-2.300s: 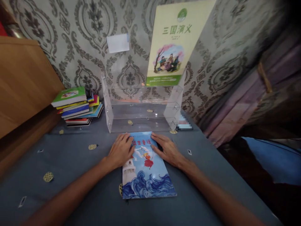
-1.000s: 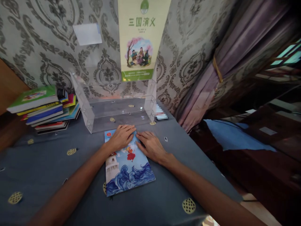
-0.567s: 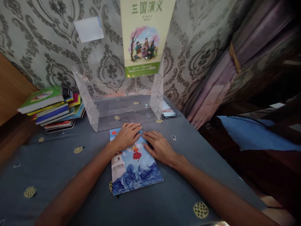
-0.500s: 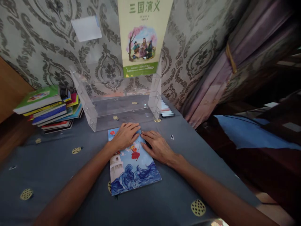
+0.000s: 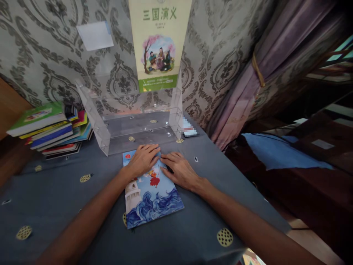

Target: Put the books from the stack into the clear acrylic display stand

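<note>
A blue book (image 5: 156, 206) with waves, a lighthouse and a small figure in red on its cover lies on the cloth-covered table (image 5: 201, 209). Across its upper part rests my left hand (image 5: 143, 160), fingers stretched out flat and hiding part of the cover. My right hand (image 5: 180, 169) lies at the book's upper right edge, its fingers extended and the fingertips close to my left hand. Just beyond the book stands a clear acrylic rack (image 5: 103, 136). A pale green book (image 5: 157, 81) is upright in the rack's upper part.
At the left is a stack of books (image 5: 49, 125), the top one green. Behind the rack, a white card (image 5: 95, 35) shows against the patterned wall (image 5: 121, 70). A tied purple curtain (image 5: 239, 106) hangs at the right, near blue fabric (image 5: 278, 151) past the table's edge.
The whole view has shifted, so everything appears slightly farther left. Both hands keep their places on the blue book.
</note>
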